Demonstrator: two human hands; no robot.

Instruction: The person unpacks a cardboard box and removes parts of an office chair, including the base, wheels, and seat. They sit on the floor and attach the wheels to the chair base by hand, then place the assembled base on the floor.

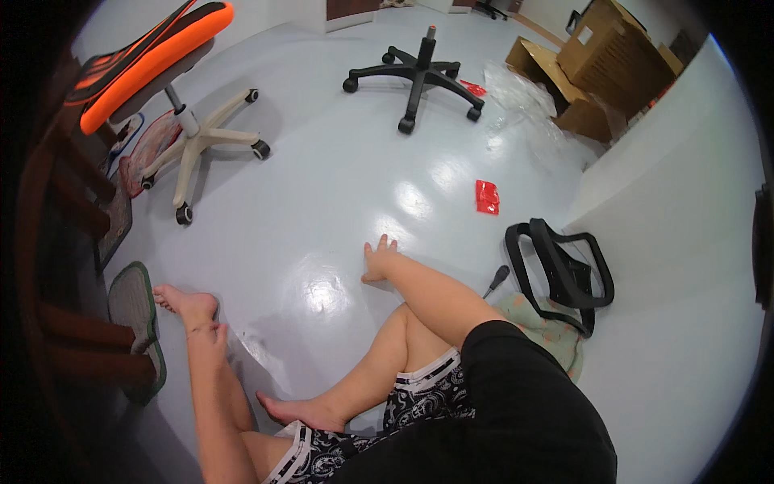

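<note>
My right hand (380,260) lies on the pale glossy floor (339,185) with its fingers spread and nothing in it. Down at the left, my left hand (208,342) is closed round my left ankle (198,321); most of its fingers are hidden. To the right of my right forearm lies a screwdriver-like tool with a dark handle (500,278), its lower part hidden. Beside it, a black chair part with looped, armrest-like frames (564,270) rests partly on a greenish patterned cloth (556,343).
A black five-legged chair base (422,74) on casters stands ahead. An orange-black chair (157,68) has a beige wheeled base (197,141). A red packet (487,197) lies near the right wall. Farther back are clear plastic wrapping (516,97) and cardboard boxes (609,60). Slippers (133,298) sit left.
</note>
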